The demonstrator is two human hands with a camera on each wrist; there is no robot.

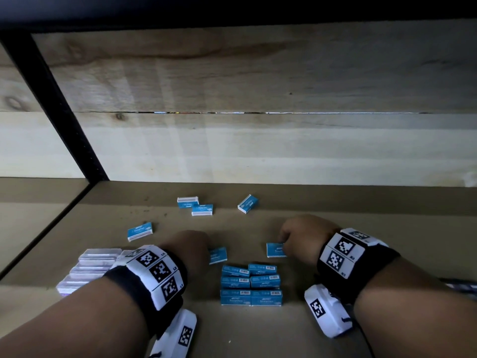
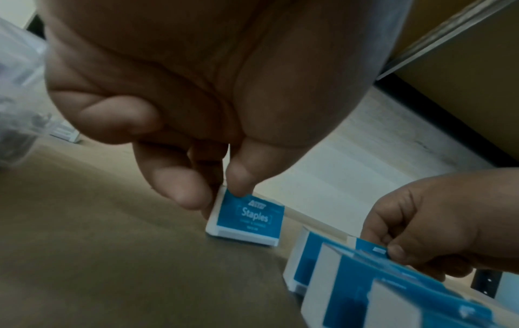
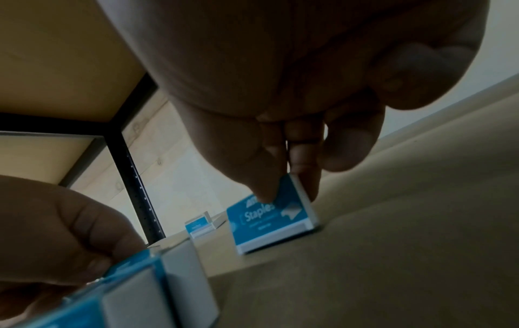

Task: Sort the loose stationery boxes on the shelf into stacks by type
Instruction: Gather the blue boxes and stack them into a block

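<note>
Small blue staples boxes lie on the brown shelf (image 1: 335,319). My left hand (image 1: 192,245) pinches one blue staples box (image 1: 219,255) (image 2: 250,218) by its edge between thumb and fingers. My right hand (image 1: 296,237) pinches another blue staples box (image 1: 275,249) (image 3: 269,222), tilted up on the shelf. Just in front of both hands stand stacks of blue staples boxes (image 1: 251,284). Loose blue boxes lie farther back: one at the left (image 1: 140,231), a pair (image 1: 195,205), and one at the back right (image 1: 248,204).
Clear plastic boxes (image 1: 90,267) are stacked at the left, beside my left wrist. A black shelf post (image 1: 59,109) rises at the back left, before a pale wooden back wall (image 1: 258,140). A shelf board hangs low overhead.
</note>
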